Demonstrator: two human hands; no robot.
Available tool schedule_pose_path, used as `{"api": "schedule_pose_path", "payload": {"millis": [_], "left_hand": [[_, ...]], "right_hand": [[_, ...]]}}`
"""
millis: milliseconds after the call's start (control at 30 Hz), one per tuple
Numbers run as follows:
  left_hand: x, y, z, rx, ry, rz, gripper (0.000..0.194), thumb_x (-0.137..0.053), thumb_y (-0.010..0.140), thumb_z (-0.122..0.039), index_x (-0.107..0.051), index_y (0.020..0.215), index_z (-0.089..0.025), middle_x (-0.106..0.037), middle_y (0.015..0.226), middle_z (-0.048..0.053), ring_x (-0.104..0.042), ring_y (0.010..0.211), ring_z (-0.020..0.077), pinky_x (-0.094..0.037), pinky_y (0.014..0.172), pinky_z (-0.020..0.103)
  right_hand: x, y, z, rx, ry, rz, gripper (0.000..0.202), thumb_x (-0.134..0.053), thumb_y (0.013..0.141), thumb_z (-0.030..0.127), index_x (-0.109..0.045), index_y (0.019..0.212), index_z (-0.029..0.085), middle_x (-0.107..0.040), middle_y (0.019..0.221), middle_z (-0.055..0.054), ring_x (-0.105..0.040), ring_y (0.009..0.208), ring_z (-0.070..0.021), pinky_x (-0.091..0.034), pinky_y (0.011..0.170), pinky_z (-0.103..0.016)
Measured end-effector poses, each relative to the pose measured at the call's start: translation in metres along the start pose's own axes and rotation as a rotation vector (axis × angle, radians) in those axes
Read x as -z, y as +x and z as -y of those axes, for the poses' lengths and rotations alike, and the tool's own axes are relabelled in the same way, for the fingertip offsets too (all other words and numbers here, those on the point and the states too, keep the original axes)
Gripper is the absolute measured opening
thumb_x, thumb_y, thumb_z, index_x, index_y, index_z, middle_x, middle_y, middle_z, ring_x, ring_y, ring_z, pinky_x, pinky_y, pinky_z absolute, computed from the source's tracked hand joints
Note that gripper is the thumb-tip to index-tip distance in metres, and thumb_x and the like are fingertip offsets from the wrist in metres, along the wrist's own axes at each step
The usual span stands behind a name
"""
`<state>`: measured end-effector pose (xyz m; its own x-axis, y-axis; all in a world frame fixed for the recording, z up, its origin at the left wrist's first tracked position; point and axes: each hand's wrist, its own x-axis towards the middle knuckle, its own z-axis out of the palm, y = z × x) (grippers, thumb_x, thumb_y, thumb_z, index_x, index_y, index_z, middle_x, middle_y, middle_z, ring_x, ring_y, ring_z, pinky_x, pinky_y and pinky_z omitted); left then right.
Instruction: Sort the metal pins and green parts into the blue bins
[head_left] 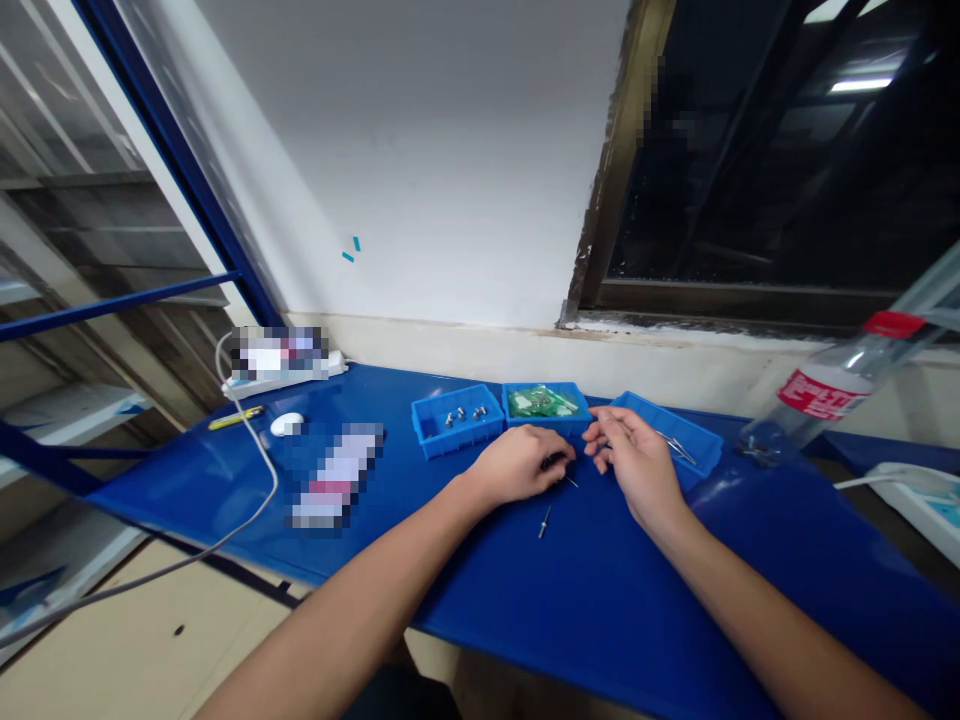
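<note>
My left hand [521, 463] rests low over the blue table with its fingers curled. A thin metal pin [572, 482] shows just past its fingertips; whether the fingers grip it is hidden. On the table in front of that hand lies a small rivet-like metal piece [544, 522] with a thin shank. My right hand [637, 455] is raised between the middle and right bins, palm turned left, fingers loosely bent and apart, with nothing visible in them. Behind the hands stand a blue bin with a green packet [541, 402], a left bin [459, 437] of small metal parts and a right bin [705, 450] of slim metal rods.
A tilted plastic bottle [821, 385] with a red cap stands at the right, metal bits at its bottom. At the left are a white mouse [287, 425], a yellow cutter [236, 418], a cable [262, 470], a power strip [285, 376] and a blurred-out item.
</note>
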<state>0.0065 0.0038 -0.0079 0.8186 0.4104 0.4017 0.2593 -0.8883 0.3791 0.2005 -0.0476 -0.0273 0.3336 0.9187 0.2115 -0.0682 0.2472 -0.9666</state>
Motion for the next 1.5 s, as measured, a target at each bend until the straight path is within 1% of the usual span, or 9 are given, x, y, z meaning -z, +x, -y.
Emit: {"api": "schedule_pose_path", "payload": {"millis": [200,333,467,700,867,1000,1133,1300,1500], "left_hand": [[0.002,0.002,-0.002,0.221,-0.157,-0.255,0.019,-0.064,0.088,-0.012,-0.077,0.100,-0.019,-0.081,0.100,0.003,-0.076,0.089,0.0172,-0.056,0.085,0.026],[0.003,0.004,-0.007,0.305,-0.212,-0.357,0.015,-0.065,0.088,-0.013,-0.077,0.096,-0.018,-0.081,0.096,0.002,-0.077,0.087,0.0170,-0.057,0.082,0.026],[0.004,0.004,-0.011,0.335,-0.263,-0.422,0.013,-0.065,0.090,-0.016,-0.077,0.097,-0.018,-0.082,0.098,0.003,-0.078,0.090,0.0178,-0.059,0.086,0.027],[0.000,0.003,-0.005,0.332,-0.396,-0.421,0.014,-0.067,0.092,-0.021,-0.076,0.102,-0.017,-0.081,0.101,0.005,-0.078,0.092,0.0191,-0.061,0.089,0.030],[-0.004,0.004,-0.003,0.310,-0.528,-0.449,0.029,-0.068,0.094,-0.025,-0.069,0.121,-0.016,-0.080,0.107,0.009,-0.078,0.097,0.0205,-0.062,0.093,0.034],[-0.001,0.002,-0.009,0.390,-0.585,-0.317,0.038,-0.062,0.100,-0.036,-0.065,0.132,-0.016,-0.081,0.091,0.008,-0.079,0.078,0.0211,-0.064,0.079,0.034],[-0.004,0.001,-0.009,0.386,-0.609,-0.266,0.039,-0.068,0.096,-0.042,-0.071,0.126,-0.016,-0.082,0.105,0.010,-0.080,0.096,0.0248,-0.063,0.089,0.035],[-0.011,0.002,0.000,0.416,-0.662,-0.316,0.027,-0.072,0.092,-0.027,-0.074,0.115,-0.014,-0.081,0.110,0.011,-0.079,0.102,0.0256,-0.063,0.095,0.037],[-0.012,0.002,0.005,0.431,-0.644,-0.400,0.046,-0.070,0.084,-0.009,-0.061,0.129,-0.015,-0.081,0.101,0.010,-0.080,0.093,0.0211,-0.064,0.091,0.036]], "right_hand": [[0.003,0.001,-0.006,0.143,-0.217,0.039,0.041,-0.068,0.093,0.058,-0.068,0.112,0.022,-0.073,0.094,-0.008,-0.067,0.072,-0.0193,-0.050,0.051,-0.027],[0.002,0.000,-0.008,0.257,-0.436,0.063,0.033,-0.068,0.095,0.051,-0.070,0.112,0.023,-0.075,0.104,-0.011,-0.072,0.090,-0.0242,-0.058,0.069,-0.034],[0.001,-0.001,-0.008,0.285,-0.531,0.118,0.028,-0.069,0.092,0.044,-0.071,0.111,0.023,-0.076,0.104,-0.010,-0.072,0.087,-0.0229,-0.059,0.070,-0.034],[-0.002,-0.004,-0.009,0.238,-0.472,0.188,0.027,-0.069,0.088,0.031,-0.068,0.114,0.022,-0.075,0.095,-0.006,-0.070,0.076,-0.0184,-0.057,0.070,-0.032],[-0.004,-0.005,-0.006,0.246,-0.446,0.155,0.037,-0.069,0.083,0.024,-0.065,0.121,0.024,-0.069,0.086,-0.002,-0.065,0.072,-0.0176,-0.056,0.069,-0.031],[-0.003,-0.007,0.000,0.269,-0.471,0.124,0.020,-0.068,0.088,0.031,-0.071,0.106,0.024,-0.071,0.089,-0.004,-0.066,0.072,-0.0184,-0.055,0.065,-0.031],[-0.002,-0.007,0.003,0.351,-0.542,0.149,0.012,-0.068,0.091,0.033,-0.076,0.093,0.025,-0.073,0.095,-0.006,-0.067,0.073,-0.0197,-0.055,0.065,-0.033],[-0.003,-0.006,-0.001,0.310,-0.510,0.182,0.018,-0.074,0.086,0.036,-0.078,0.099,0.024,-0.075,0.094,-0.007,-0.068,0.076,-0.0211,-0.056,0.064,-0.033],[-0.004,-0.008,0.002,0.262,-0.514,0.158,0.022,-0.070,0.092,0.044,-0.078,0.099,0.025,-0.078,0.097,-0.007,-0.071,0.076,-0.0217,-0.057,0.066,-0.034]]}}
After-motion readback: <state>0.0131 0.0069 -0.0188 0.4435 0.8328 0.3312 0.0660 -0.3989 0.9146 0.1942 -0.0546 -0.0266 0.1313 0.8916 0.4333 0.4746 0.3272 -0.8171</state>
